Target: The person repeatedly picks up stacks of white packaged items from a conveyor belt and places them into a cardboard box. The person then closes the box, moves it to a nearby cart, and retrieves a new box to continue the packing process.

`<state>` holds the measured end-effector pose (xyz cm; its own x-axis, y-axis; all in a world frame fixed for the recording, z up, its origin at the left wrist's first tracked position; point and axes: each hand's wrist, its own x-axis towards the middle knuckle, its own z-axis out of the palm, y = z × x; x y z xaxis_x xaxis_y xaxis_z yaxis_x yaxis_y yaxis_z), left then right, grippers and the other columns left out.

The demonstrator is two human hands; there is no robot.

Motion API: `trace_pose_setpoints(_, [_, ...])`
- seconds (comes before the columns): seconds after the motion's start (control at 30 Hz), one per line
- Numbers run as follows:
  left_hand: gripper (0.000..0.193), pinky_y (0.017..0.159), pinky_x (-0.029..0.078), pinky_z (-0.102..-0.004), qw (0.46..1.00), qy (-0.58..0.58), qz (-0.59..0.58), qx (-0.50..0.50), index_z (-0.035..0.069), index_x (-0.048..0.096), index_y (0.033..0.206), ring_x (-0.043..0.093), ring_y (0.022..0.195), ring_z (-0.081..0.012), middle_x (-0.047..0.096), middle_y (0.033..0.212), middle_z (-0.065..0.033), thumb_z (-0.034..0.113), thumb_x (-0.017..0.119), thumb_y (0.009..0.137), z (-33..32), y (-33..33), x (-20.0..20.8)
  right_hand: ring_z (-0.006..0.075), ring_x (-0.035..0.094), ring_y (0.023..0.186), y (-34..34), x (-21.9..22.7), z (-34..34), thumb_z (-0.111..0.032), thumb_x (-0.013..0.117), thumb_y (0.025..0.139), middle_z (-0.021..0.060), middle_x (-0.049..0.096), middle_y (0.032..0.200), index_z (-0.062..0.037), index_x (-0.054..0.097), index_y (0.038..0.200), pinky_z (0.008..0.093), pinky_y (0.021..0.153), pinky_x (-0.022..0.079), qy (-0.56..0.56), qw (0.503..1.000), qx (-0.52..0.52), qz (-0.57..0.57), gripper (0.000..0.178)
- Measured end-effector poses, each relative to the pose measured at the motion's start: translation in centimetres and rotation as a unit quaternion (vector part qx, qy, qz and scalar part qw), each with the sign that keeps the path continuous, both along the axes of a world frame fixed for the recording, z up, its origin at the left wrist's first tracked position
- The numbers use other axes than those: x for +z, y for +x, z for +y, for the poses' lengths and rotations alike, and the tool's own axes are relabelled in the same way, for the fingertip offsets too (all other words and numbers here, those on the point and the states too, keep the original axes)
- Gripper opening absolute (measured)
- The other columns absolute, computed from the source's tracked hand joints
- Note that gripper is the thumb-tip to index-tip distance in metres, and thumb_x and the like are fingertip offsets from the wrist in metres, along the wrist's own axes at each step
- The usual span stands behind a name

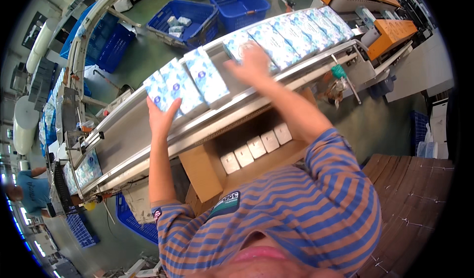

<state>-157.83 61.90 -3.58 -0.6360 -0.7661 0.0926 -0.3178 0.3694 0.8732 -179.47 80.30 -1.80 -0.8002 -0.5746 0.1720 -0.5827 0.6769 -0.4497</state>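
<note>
Soft tissue packs in white and blue floral wrap lie across a conveyor belt (131, 130). My left hand (163, 115) grips the near end of the leftmost tissue pack (157, 90), its thumb reaching over toward the second pack (180, 88). Close by on the right lies a third pack (206, 75), slightly apart from them. Over the near part of another pack (232, 46) is my right hand (252, 65), blurred, thumb spread from the fingers and nothing visibly gripped. Below the belt, in front of me, an open cardboard carton (200, 174) holds a row of several packs.
More packs (296, 33) line the belt up to an orange machine (392, 36) at the right. Blue crates (237, 6) stand beyond the belt. Flattened cardboard (410, 194) is stacked at my right. Another person (29, 191) stands at the far left.
</note>
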Motion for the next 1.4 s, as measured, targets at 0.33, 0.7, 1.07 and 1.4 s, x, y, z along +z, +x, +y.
trace_pose_setpoints(0.33, [0.087, 0.093, 0.039, -0.0328, 0.997, 0.058, 0.048, -0.031, -0.004, 0.031, 0.13, 0.051, 0.11, -0.0243, 0.051, 0.12, -0.0166, 0.031, 0.078, 0.066, -1.3, -0.1, -0.7, 0.0333, 0.05, 0.106, 0.5, 3.1, 2.2, -0.054, 0.068, 0.066, 0.022, 0.052, 0.11, 0.0079, 0.05, 0.111, 0.0399, 0.087, 0.044, 0.017, 0.999, 0.026, -0.028, 0.078])
trace_pose_setpoints(0.7, [0.079, 0.092, 0.038, -0.032, 0.987, 0.159, 0.007, -0.02, -0.002, 0.034, 0.13, 0.05, 0.108, -0.0206, 0.051, 0.12, -0.0128, 0.027, 0.076, 0.07, -4.2, 2.5, 0.0, 0.027, 0.063, 0.084, -3.8, 2.8, -0.9, -0.06, 0.073, 0.055, 0.0156, 0.064, 0.086, 0.0031, 0.065, 0.087, 0.0335, 0.069, 0.052, 0.201, 0.952, 0.084, -0.214, 0.071])
trace_pose_setpoints(1.07, [0.081, 0.098, 0.031, -0.0348, 0.976, 0.213, -0.007, 0.052, 0.001, 0.031, 0.134, 0.045, 0.115, -0.0224, 0.047, 0.126, -0.0123, 0.03, 0.073, 0.071, -5.2, 5.9, 1.7, 0.0418, 0.045, 0.117, 1.8, 0.8, -4.1, -0.05, 0.076, 0.059, 0.0347, 0.038, 0.128, -0.0027, -0.005, 0.142, 0.0389, 0.1, 0.034, -0.061, 0.934, 0.131, -0.328, 0.125])
trace_pose_setpoints(1.4, [0.1, 0.095, 0.036, -0.0363, 0.99, 0.044, 0.114, 0.064, -0.002, 0.021, 0.137, 0.042, 0.113, -0.0248, 0.039, 0.127, -0.0154, 0.029, 0.081, 0.063, 11.3, 14.9, 9.3, 0.0373, 0.044, 0.121, 7.4, 12.1, 14.2, -0.031, 0.077, 0.063, 0.0278, 0.032, 0.137, -0.0034, 0.001, 0.143, 0.0356, 0.098, 0.037, -0.247, 0.933, 0.26, -0.031, 0.114])
